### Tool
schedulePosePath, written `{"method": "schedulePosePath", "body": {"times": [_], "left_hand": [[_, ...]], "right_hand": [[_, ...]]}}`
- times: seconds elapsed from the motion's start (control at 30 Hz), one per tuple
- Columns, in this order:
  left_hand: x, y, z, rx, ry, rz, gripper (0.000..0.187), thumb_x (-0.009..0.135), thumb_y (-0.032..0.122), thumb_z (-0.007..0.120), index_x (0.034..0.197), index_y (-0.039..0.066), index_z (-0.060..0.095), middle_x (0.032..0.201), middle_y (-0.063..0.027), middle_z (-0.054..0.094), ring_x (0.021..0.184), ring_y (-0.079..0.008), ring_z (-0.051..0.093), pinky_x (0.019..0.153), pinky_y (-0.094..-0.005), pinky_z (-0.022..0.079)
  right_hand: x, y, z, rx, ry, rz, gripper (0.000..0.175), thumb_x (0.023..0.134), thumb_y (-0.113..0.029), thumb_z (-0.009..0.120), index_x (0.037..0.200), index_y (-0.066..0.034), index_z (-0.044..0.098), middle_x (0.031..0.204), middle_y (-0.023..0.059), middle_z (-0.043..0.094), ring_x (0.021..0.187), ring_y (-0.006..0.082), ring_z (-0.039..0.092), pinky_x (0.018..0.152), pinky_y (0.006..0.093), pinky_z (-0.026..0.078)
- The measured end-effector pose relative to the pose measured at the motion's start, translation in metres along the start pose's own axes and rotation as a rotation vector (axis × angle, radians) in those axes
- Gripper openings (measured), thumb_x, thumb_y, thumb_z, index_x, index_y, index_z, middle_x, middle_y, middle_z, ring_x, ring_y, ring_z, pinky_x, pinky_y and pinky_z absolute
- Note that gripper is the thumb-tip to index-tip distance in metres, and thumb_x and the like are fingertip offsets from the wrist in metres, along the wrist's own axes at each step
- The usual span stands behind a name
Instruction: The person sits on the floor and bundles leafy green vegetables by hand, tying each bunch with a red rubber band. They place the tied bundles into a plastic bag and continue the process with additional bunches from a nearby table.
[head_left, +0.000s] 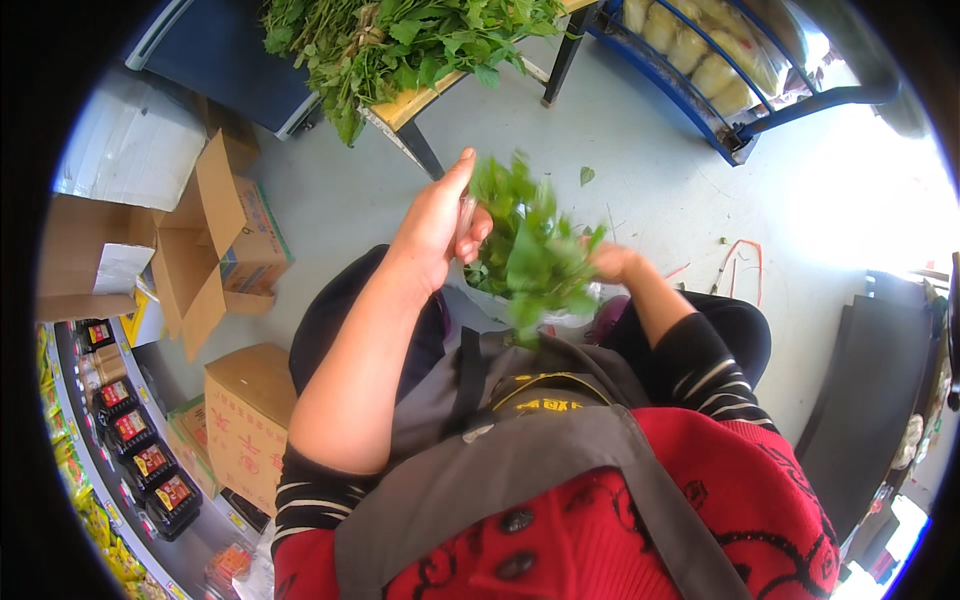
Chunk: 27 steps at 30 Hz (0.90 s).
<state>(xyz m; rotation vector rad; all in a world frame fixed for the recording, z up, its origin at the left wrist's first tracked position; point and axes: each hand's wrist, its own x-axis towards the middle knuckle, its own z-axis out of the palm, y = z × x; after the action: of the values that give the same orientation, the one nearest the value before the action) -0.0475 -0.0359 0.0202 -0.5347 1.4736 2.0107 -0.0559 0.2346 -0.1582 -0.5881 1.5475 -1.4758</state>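
Note:
A bunch of leafy green stems (536, 259), blurred by motion, is between my hands, above a plastic bag (491, 304) that holds more greens low between my knees. My left hand (450, 217) is at the left side of the bunch, thumb pointing up and fingers curled around the rim of something clear, perhaps plastic. My right hand (609, 262) is at the bunch's right end, its fingers mostly hidden behind the leaves, at the stems.
A tied heap of leafy greens (450, 37) lies on a wooden-topped table (409, 109) ahead. Open cardboard boxes (225, 199) stand at the left, near a shelf of packaged goods (127, 465). A blue metal cart (705, 124) with bagged produce is at the upper right. A loose leaf (586, 175) lies on the floor.

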Motion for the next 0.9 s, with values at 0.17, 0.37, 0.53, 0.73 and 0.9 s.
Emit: {"method": "schedulePosePath", "body": {"times": [0.17, 0.37, 0.53, 0.73, 0.9], "left_hand": [[0.000, -0.001, 0.000, 0.015, -0.058, 0.033, 0.067, 0.093, 0.056, 0.035, 0.125, -0.003, 0.044, 0.050, 0.0021, 0.039, 0.035, -0.0056, 0.027, 0.035, -0.0202, 0.025], [-0.001, -0.003, 0.001, 0.011, -0.134, -0.088, 0.070, 0.091, 0.056, 0.039, 0.125, -0.005, 0.044, 0.054, -0.0025, 0.051, 0.035, -0.0071, 0.035, 0.036, -0.0213, 0.028], [-0.003, 0.001, -0.008, 0.009, -0.052, 0.039, 0.055, 0.096, 0.045, 0.037, 0.120, -0.003, 0.050, 0.060, -0.0055, 0.056, 0.039, -0.0094, 0.040, 0.040, -0.0221, 0.034], [-0.001, -0.005, -0.008, 0.011, -0.051, 0.059, 0.048, 0.097, 0.038, 0.040, 0.119, -0.003, 0.051, 0.066, -0.0070, 0.058, 0.046, -0.0099, 0.044, 0.044, -0.0235, 0.036], [-0.001, -0.001, 0.000, 0.020, -0.016, 0.037, 0.046, 0.096, 0.036, 0.041, 0.120, -0.003, 0.051, 0.070, -0.0072, 0.060, 0.049, -0.0095, 0.046, 0.047, -0.0226, 0.035]], "right_hand": [[0.039, 0.063, 0.039, -0.566, 0.630, 0.042, 0.033, 0.075, -0.004, 0.060, 0.108, -0.0080, 0.061, 0.100, 0.0074, 0.063, 0.091, 0.0264, 0.060, 0.080, 0.0360, 0.047], [0.070, 0.063, 0.061, -1.148, 0.471, 0.617, 0.053, 0.085, -0.014, 0.045, 0.137, -0.0170, 0.036, 0.132, 0.0160, 0.045, 0.119, 0.0327, 0.047, 0.098, 0.0435, 0.037], [0.066, -0.086, 0.001, -0.596, -0.240, 0.512, 0.028, 0.087, -0.020, 0.052, 0.109, -0.0050, 0.062, 0.100, 0.0115, 0.066, 0.091, 0.0225, 0.063, 0.082, 0.0341, 0.049], [0.091, -0.266, -0.132, -0.556, 1.152, -0.345, 0.021, 0.085, -0.021, 0.058, 0.089, -0.0017, 0.065, 0.072, 0.0034, 0.063, 0.066, 0.0113, 0.059, 0.061, 0.0258, 0.046], [0.171, -0.307, -0.169, -0.947, 1.193, 0.254, 0.026, 0.074, -0.022, 0.062, 0.091, -0.0034, 0.069, 0.087, 0.0141, 0.068, 0.085, 0.0231, 0.066, 0.074, 0.0313, 0.049]]}}
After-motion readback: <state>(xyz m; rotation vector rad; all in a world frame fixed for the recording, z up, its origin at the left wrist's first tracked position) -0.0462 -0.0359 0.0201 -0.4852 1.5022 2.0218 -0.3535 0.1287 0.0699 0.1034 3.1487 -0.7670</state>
